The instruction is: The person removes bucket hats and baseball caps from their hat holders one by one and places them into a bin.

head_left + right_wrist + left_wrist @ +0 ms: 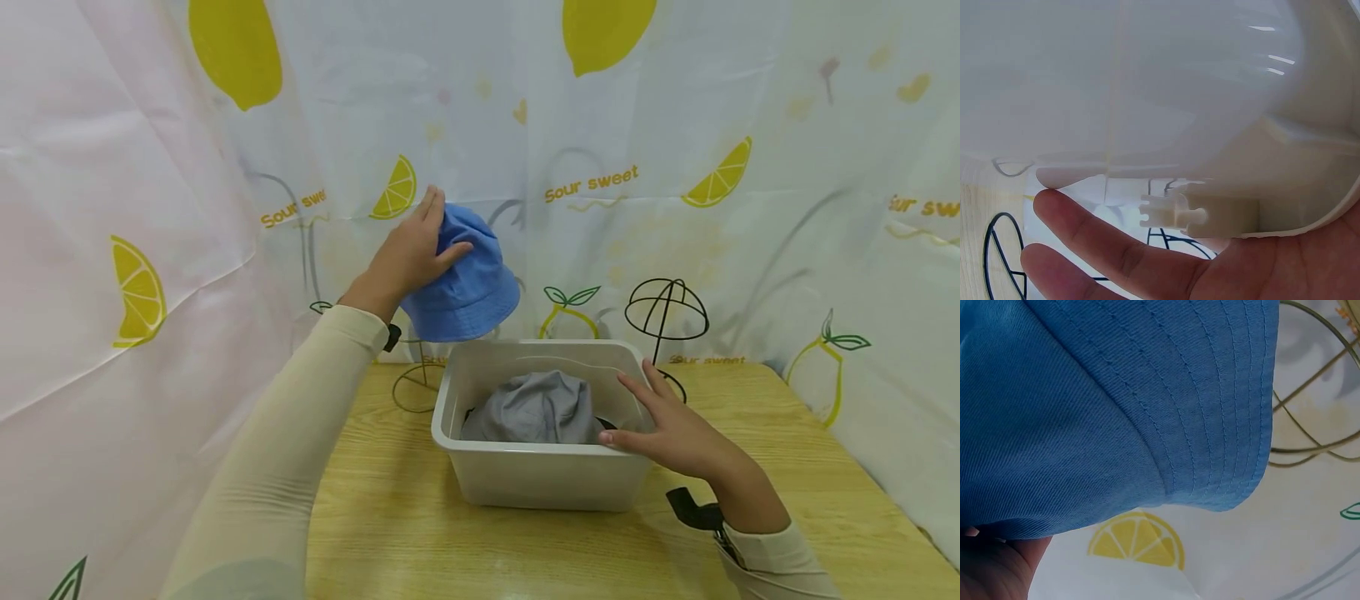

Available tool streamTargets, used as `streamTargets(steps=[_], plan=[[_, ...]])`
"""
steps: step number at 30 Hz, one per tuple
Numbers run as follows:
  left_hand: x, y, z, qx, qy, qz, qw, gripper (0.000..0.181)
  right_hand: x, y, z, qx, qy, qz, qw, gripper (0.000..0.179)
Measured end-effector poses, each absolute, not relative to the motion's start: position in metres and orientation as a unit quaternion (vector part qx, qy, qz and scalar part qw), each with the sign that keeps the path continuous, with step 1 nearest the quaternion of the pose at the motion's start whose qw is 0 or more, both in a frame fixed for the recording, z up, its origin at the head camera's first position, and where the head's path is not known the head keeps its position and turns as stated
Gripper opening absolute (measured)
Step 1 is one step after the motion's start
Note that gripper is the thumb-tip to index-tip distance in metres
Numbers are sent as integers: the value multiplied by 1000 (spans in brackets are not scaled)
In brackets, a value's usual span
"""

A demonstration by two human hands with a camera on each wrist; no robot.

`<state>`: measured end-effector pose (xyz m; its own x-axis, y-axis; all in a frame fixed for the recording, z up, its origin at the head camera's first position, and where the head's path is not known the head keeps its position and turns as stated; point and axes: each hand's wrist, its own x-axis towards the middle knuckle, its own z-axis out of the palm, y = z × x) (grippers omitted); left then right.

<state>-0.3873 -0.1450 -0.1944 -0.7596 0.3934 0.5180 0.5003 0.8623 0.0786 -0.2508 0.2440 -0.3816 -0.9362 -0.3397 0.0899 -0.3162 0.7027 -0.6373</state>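
My left hand (411, 254) grips a blue bucket hat (468, 292) by its crown, with the thumb laid across the near side. The hat is held in the air, brim down, beside the back left corner of a white plastic bin (547, 479). Stitched rows on its brim (1210, 406) fill much of the left wrist view. On the bin's right rim rests my right hand (682, 429); its fingers extend along the outer wall and the thumb reaches over the rim. Inside the bin lies a grey cloth hat (536, 408), with something dark partly hidden beneath it.
A black wire hat stand (667, 337) with a domed top stands behind the bin's right side. Another wire stand (422, 358) is behind the left side, its top hidden by the blue hat. The wooden table (390, 533) meets a lemon-printed curtain (480, 117).
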Motion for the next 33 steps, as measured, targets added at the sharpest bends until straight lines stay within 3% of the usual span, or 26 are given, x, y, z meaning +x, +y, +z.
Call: streamTargets(steps=[33], plan=[[-359, -98, -223, -336, -904, -85, 251, 95, -251, 242, -378, -178, 921, -346, 18, 99]])
